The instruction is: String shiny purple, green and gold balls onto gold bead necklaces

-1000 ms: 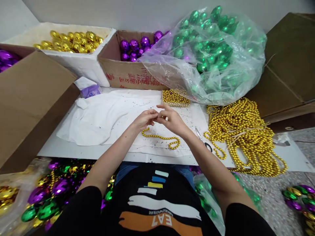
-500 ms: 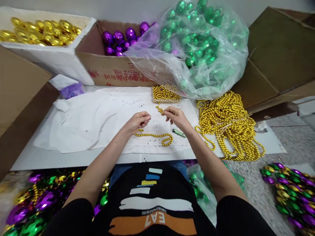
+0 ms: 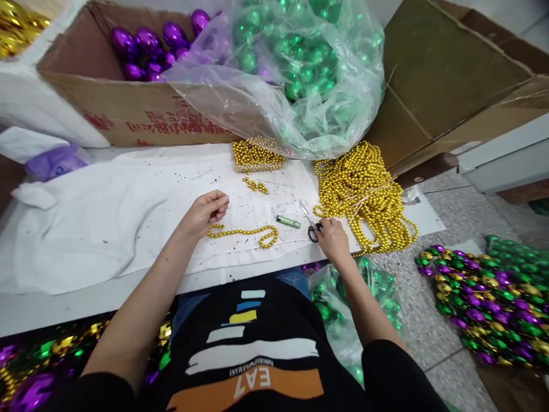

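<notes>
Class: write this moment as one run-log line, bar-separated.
left hand: closed, contents unclear | right hand: at scissors, grip unclear | lighter: on cloth, between hands | gold bead string: on cloth

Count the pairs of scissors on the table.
1: the scissors lie with their handles at the right hand, between the small green object and the gold bead pile. Others could be hidden under the beads.

A white surface [image 3: 55,307] is running across the middle of the frame, bearing a black-speckled white cloth [image 3: 103,209]. On the cloth, a gold bead strand [image 3: 240,232], a green tube-shaped object [image 3: 288,221] and scissors [image 3: 313,232] are lying near center; a gold bead heap [image 3: 354,177] is spreading rightward.
</notes>
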Tool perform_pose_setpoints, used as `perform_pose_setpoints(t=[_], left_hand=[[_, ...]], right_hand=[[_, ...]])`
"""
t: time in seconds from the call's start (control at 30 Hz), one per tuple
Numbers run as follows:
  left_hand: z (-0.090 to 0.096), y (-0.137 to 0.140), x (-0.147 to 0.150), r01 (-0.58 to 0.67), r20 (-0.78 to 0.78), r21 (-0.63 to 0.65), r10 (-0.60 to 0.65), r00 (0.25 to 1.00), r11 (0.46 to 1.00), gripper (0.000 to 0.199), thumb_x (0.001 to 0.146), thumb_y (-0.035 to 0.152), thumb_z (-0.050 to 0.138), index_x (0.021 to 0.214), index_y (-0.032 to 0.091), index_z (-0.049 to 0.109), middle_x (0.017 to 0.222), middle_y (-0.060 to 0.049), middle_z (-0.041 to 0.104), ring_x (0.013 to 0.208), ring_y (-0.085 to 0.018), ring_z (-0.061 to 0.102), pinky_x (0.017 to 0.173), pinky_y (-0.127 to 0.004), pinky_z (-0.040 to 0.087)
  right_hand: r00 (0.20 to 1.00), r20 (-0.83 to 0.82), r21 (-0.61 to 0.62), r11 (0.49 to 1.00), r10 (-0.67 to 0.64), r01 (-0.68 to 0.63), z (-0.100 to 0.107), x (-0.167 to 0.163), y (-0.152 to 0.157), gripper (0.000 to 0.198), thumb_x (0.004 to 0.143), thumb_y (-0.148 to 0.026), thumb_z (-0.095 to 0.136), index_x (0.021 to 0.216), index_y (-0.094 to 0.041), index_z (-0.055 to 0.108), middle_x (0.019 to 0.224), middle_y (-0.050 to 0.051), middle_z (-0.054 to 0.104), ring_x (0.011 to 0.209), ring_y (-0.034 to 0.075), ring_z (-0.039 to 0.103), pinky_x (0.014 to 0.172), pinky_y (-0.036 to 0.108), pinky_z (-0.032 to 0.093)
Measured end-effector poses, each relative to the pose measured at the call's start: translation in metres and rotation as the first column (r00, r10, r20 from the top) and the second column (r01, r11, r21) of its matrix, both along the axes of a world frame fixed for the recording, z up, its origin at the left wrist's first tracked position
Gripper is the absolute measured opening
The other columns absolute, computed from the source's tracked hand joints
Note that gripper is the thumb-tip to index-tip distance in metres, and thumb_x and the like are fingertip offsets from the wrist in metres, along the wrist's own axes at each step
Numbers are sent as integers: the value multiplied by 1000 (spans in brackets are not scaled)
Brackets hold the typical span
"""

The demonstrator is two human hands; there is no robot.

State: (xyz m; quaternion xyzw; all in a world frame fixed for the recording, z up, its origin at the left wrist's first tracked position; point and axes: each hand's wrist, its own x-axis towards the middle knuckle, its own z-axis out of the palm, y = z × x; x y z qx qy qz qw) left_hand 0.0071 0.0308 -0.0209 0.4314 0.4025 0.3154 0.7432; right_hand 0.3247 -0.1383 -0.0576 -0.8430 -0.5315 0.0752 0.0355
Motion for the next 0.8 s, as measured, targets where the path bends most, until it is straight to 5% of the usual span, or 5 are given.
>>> perform_pose_setpoints(t=[0.2, 0.43, 0.63, 0.8], left_hand=[[1, -5, 0, -7, 4, 10, 7, 1000, 1000, 37, 63, 36, 84, 71, 14, 55, 55, 5, 45, 43, -2, 35, 40, -13, 16], [-2, -11, -1, -7, 19, 37, 6, 1000, 999, 38, 66, 38, 82, 72, 15, 53, 56, 6, 45, 43, -2, 34, 40, -14, 16], [-3, -11, -1, 25, 28, 35, -26, 999, 999, 37, 67, 39, 81, 72, 15, 53, 56, 6, 45, 44, -3, 35, 41, -15, 14], [-11, -9, 8, 129, -27, -7, -129, 991, 992, 33, 68, 36, 80, 71, 15, 55, 54, 5, 45, 43, -3, 35, 41, -16, 13]], right_hand=[[975, 211, -62, 997, 61, -49, -7, -16, -2, 27, 93, -20, 52, 118, -14, 59, 117, 18, 57, 107, 30, 53, 79, 35, 42], [985, 148, -192, 980, 83, -54, 6, -2, -8, 30, 90, -19, 51, 117, -16, 63, 109, 15, 64, 89, 27, 64, 67, 33, 42], [998, -37, 170, 985, 49, -42, 17, 31, -16, 38, 87, -26, 54, 123, -22, 64, 105, 10, 62, 94, 27, 65, 75, 36, 49], [945, -38, 308, 903, 326, -299, 13, 31, -2, 36, 92, -29, 52, 124, -19, 64, 104, 12, 62, 94, 26, 63, 81, 38, 51]])
